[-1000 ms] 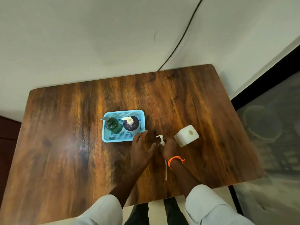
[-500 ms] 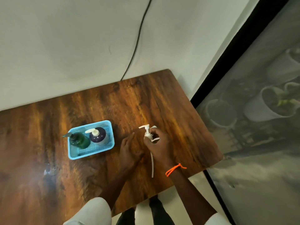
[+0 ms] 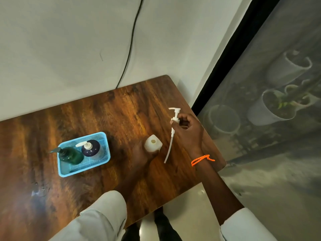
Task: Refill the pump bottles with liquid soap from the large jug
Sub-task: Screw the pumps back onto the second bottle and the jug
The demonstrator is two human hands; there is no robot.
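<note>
My right hand (image 3: 188, 132) grips a white pump head (image 3: 175, 117) lifted clear of the table, its long dip tube (image 3: 169, 148) hanging down and toward me. My left hand (image 3: 141, 154) holds a small white square bottle (image 3: 153, 143) upright on the wooden table (image 3: 121, 110); the bottle's neck is uncovered. To the left, a blue mesh basket (image 3: 104, 160) holds a green pump bottle (image 3: 70, 155) and a dark purple pump bottle (image 3: 91, 148), both with pumps fitted. No large jug is in view.
The table's right edge and near edge are close to my hands. A black cable (image 3: 130, 49) runs down the white wall behind. At the right, a dark-framed glass pane (image 3: 260, 136) shows plant pots beyond. A wet patch (image 3: 39, 189) glints at the table's left.
My right hand lifted the pump head up and to the right, drawing the dip tube out of the white bottle. My left hand closed on the bottle. The camera swung right.
</note>
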